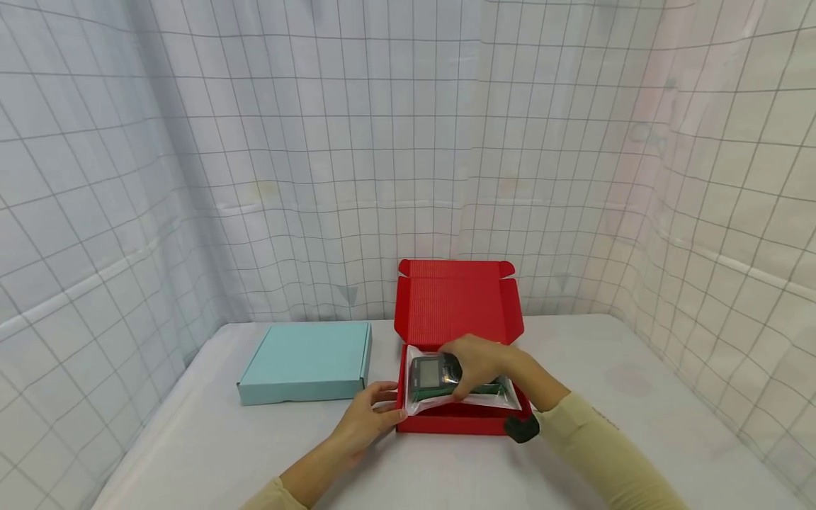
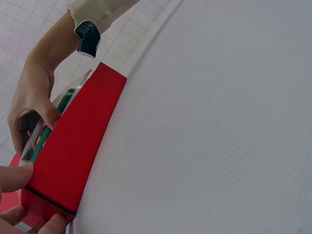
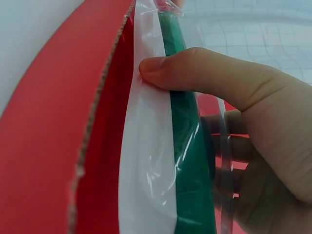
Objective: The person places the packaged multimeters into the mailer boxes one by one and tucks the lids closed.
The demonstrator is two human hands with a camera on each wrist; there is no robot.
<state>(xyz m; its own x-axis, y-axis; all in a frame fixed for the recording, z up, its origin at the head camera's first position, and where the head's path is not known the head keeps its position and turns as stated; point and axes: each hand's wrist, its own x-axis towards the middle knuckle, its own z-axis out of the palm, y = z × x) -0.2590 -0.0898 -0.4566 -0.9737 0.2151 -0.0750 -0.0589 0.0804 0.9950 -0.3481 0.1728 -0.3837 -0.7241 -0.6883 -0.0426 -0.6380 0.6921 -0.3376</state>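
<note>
You are partway through, as far as I can judge: the red box (image 1: 454, 426) has its lid (image 1: 455, 301) standing up at the back, and the meter (image 1: 428, 372), inside its clear bag (image 1: 506, 401), is in your grasp but not clear of the box walls. Your right hand (image 1: 479, 363) holds it from above, thumb along the near edge and fingers over the far side, and the bag pokes up past the front rim. Your left hand (image 1: 368, 419) grips the near left corner of the red box, thumb on the front wall and fingers round the side. What seems left is to bring the meter fully out or settle it flat, then deal with the lid; the pictures don't show which way it is going. The blue box (image 1: 306, 363) sits shut on the table (image 1: 191, 453) to your left, with neither hand on it.

Your right hand covers the meter's dial area and part of its right end, and its lettering is too small to read. A gap shows between bag and front wall, but you can't see whether anything lies beneath or whether the bag touches the bottom. The left wrist view cuts off most of your left hand.
</note>
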